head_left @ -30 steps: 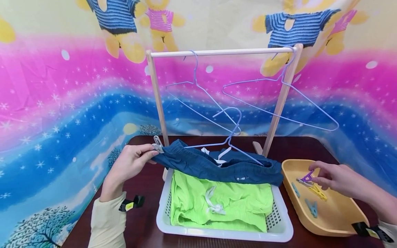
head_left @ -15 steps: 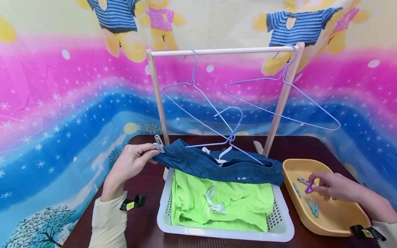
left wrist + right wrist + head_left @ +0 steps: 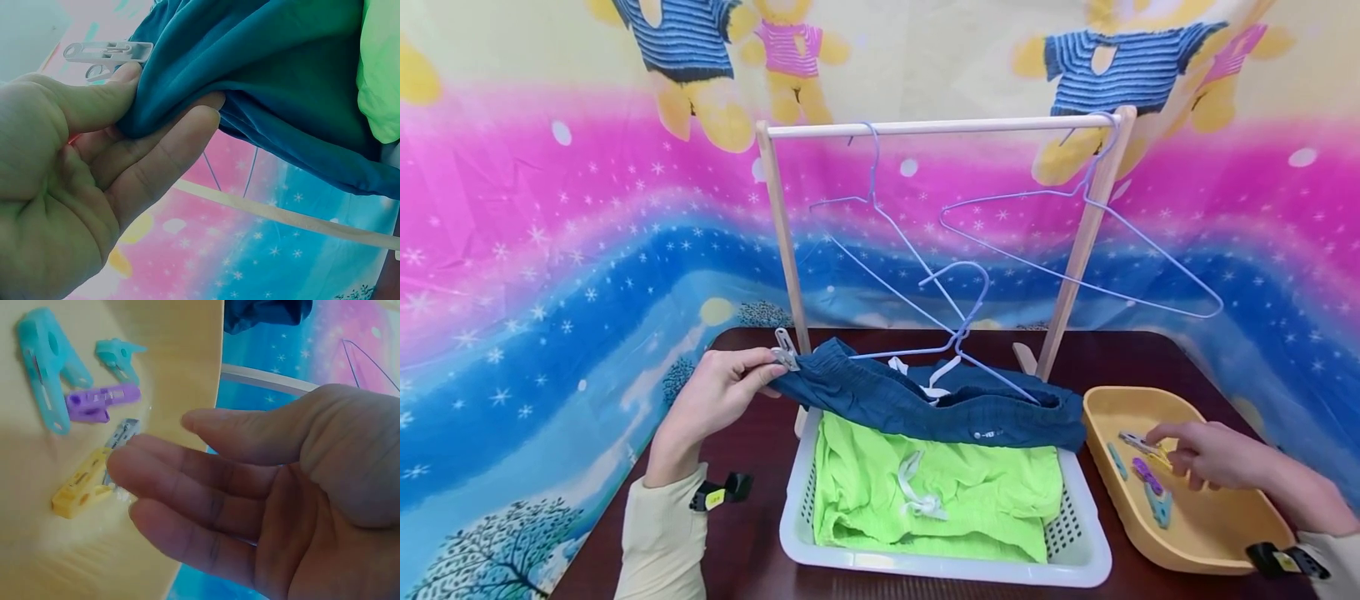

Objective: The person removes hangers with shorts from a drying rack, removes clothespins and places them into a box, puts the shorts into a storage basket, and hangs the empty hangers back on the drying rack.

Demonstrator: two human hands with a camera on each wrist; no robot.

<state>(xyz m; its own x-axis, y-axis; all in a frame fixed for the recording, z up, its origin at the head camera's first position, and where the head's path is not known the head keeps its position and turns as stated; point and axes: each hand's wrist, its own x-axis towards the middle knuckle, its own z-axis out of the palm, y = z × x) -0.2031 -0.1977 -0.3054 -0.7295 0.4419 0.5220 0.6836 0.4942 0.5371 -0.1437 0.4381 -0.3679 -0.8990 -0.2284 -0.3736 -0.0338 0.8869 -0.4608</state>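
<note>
My left hand [image 3: 711, 404] pinches the left waistband corner of the navy shorts [image 3: 880, 404] between thumb and fingers. A grey clothespin [image 3: 106, 53] is clipped at that corner, beside my thumb. A lilac wire hanger [image 3: 981, 287] lies with its lower part inside the waistband. My right hand [image 3: 1225, 458] hovers in the tan tray [image 3: 1210, 546], thumb apart from the fingers, holding nothing. Its fingertips are right by a yellow clothespin [image 3: 81, 484] and another grey clothespin [image 3: 122, 434]. A purple clothespin [image 3: 103, 401] rests against a teal clothespin [image 3: 45, 372]; a second teal one [image 3: 117, 357] lies near.
A white basket [image 3: 940, 571] with bright green shorts [image 3: 940, 500] stands at the front, under the navy ones. Behind is a wooden rack [image 3: 940, 127] with two more lilac hangers, one left [image 3: 876, 200] and one right [image 3: 1086, 196]. A printed cloth [image 3: 587, 250] covers the back.
My right hand has let go of the purple clothespin, which now lies in the tray by the teal one, and its fingers have opened over the yellow one. My left hand keeps its pinch.
</note>
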